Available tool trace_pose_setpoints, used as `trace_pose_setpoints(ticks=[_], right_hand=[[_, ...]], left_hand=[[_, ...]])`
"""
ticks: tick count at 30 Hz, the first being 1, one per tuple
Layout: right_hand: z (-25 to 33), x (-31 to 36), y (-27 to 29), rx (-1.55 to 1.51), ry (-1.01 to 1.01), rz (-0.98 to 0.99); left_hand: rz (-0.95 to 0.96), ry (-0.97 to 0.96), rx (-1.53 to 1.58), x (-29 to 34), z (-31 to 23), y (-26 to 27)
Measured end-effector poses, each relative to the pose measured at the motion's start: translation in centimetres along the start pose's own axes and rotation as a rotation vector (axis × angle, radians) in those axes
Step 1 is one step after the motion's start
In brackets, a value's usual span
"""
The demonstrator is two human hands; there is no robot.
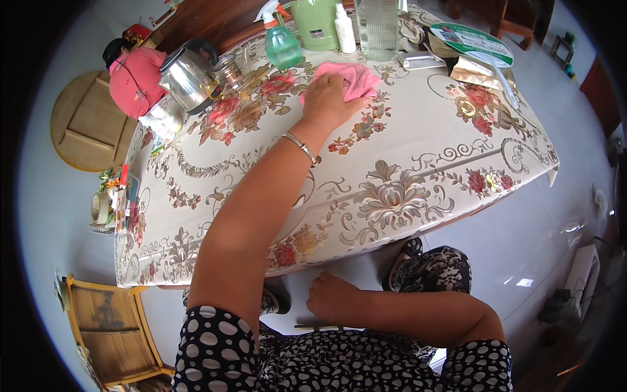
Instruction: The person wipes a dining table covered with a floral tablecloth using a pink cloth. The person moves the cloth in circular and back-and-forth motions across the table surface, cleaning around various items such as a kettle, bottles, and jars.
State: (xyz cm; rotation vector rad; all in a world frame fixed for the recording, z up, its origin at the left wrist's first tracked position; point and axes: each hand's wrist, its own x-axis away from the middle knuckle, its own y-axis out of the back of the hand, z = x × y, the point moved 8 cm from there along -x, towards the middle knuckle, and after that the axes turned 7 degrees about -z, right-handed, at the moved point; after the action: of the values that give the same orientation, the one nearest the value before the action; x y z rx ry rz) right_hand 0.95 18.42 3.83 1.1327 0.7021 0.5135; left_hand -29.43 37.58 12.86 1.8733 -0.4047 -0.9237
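Note:
My left hand (326, 101) reaches far across the table and presses on a pink cloth (358, 78), its fingers curled over the cloth's left side. A silver bangle (302, 149) circles that wrist. Just beyond the cloth stand a green spray bottle (282, 47), a light green container (315, 26) and a small white bottle (345, 31). My right hand (334, 299) is held low in front of my body, off the near table edge. Its fingers are curled closed, and nothing shows in them.
A floral tablecloth (261, 189) covers the table. Steel kettle (188, 80) and glass jar (228, 73) stand at the left. Behind the kettle is a person in a pink top (137, 81). At the far right lie a green-and-white fan (473, 43) and packets. A wooden chair (108, 333) stands lower left.

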Motion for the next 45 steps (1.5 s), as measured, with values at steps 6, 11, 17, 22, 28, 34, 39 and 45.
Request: trace_pose_setpoints(ticks=[6, 11, 17, 22, 28, 34, 39, 45], right_hand=[[0.0, -0.1, -1.1, 0.0, -0.008, 0.026], [0.1, -0.4, -1.3, 0.018, -0.01, 0.064], [0.0, -0.7, -1.4, -0.028, -0.022, 0.145], [-0.6, -1.4, -1.6, -0.075, -0.062, 0.2], [-0.9, -2.4, -2.3, -0.086, -0.076, 0.234], [-1.1, -3.2, -3.5, -0.097, -0.093, 0.276], [-1.0, -3.5, -4.2, -0.118, -0.081, 0.355], [-1.3, -4.0, -4.8, -0.138, -0.109, 0.425]], left_hand=[[0.081, -0.108, -0.115, 0.3, -1.6, 0.6], [0.137, -0.13, -0.164, -0.8, -3.0, -0.6], [0.11, -0.144, -0.123, -3.0, -2.5, -1.8], [0.059, -0.055, -0.141, -4.8, 0.7, -1.9], [0.028, -0.063, -0.147, -4.1, 5.1, -0.8], [-0.002, -0.113, -0.14, -0.9, 9.5, 2.2], [-0.052, -0.098, -0.125, 2.1, 15.4, 5.1], [-0.082, 0.0, -0.125, 6.2, 22.1, 8.5]])
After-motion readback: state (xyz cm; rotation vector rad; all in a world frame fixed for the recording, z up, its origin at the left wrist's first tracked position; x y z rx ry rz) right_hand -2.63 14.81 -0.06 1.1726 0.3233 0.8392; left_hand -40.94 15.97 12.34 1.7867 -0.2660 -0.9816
